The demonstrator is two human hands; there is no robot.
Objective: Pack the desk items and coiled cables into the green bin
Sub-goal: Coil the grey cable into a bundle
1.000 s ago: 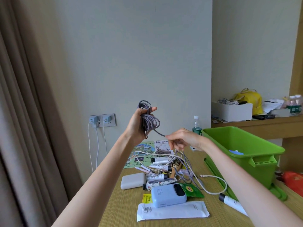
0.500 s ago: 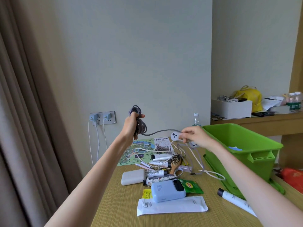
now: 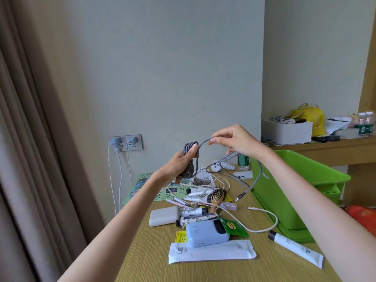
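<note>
Above the bench, between your two hands, the grey braided cable is only part wound. Your left hand is clamped round the coil, thumb across the loops. Your right hand pinches the free strand between thumb and forefinger, just right of the coil and a little higher. From that pinch the loose tail drops right and down through one slack loop to its plug, low beside the green bin; whether the plug touches the bench I cannot tell. So the slack lies to your right, below the pinching hand, and the coil's long axis runs roughly up and down in your left palm. I judge the next wrap needs the strand carried leftward over the coil's top. Mind the tail near the hairbrush.
</note>
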